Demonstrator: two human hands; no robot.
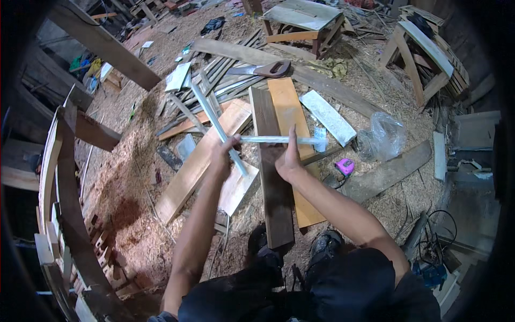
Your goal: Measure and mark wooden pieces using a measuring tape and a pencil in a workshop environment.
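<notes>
My left hand [221,155] is closed around a T-shaped square [214,118] of pale, metal-looking bars, near where the two bars meet. One bar slants from upper left to lower right; the thinner one runs rightward across a dark brown plank [271,188]. On that thinner bar is my right hand [289,161], turned edge-on with its fingers stretched up and touching it. Whether any fingers curl behind the bar cannot be seen. An orange-brown board [308,206] lies right of the dark plank, and a light board [201,172] lies to its left.
A handsaw [263,70] rests on scrap strips beyond the boards. Right of them are a pink tape measure [345,166], a clear plastic bag [389,134] and a whitish board [328,118]. Low wooden stools [303,13] stand farther back. Shavings [123,177] cover the ground.
</notes>
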